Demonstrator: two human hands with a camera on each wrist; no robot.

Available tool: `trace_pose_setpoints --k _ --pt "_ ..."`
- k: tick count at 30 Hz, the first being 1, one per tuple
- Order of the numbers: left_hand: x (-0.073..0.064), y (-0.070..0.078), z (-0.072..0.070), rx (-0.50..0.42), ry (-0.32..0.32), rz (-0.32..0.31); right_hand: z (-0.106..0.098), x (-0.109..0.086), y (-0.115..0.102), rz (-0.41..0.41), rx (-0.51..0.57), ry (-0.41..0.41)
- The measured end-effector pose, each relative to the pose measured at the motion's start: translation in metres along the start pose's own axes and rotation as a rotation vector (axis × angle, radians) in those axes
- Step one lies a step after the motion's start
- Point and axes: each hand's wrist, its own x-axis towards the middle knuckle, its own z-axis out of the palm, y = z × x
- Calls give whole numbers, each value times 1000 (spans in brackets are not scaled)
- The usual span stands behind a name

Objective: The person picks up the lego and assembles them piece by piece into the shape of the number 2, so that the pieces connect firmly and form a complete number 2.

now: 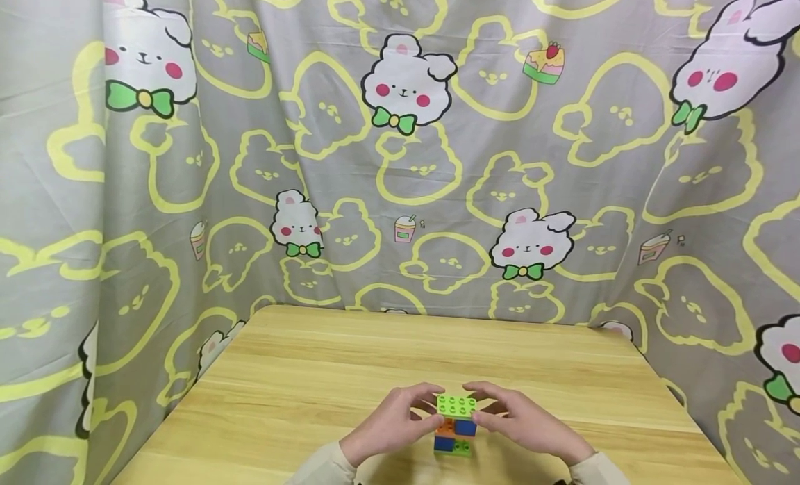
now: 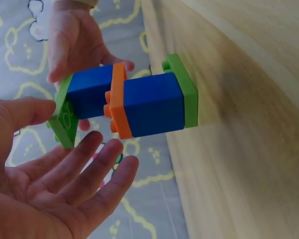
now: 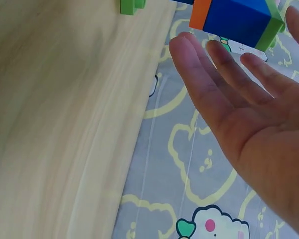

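Note:
A toy building-block tower stands on the table between my hands. Its light green top plate lies over a blue block, an orange plate, a second blue block and a green base plate. The two blue blocks sit at opposite sides of the tower. My left hand has its thumb tip right at the top plate's edge, the other fingers spread loosely. Across from it, my right hand is beside the top plate, its fingers extended and apart in the right wrist view.
The wooden table extends away from the tower to the back and both sides. Grey curtain printed with bunnies and yellow outlines hangs behind it and along both sides.

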Motion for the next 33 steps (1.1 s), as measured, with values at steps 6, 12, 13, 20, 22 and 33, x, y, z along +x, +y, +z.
trace_pose_setpoints --k 6,12,13,20,22,33 --pt "0 0 -6 30 21 -10 -7 -1 -1 -12 -24 39" --pt "0 -1 -10 13 27 -17 -14 -3 -3 -31 20 44" --pt "-1 -1 -10 7 28 -15 -14 -3 -3 -31 28 45" --pt "-1 -2 -9 -88 -1 -19 -13 -3 -3 -57 55 53" --pt "-1 -2 -8 -105 -7 -23 -11 -3 -2 -70 60 52" --pt "-1 -2 -4 -95 2 -36 -2 0 -3 -66 70 49"
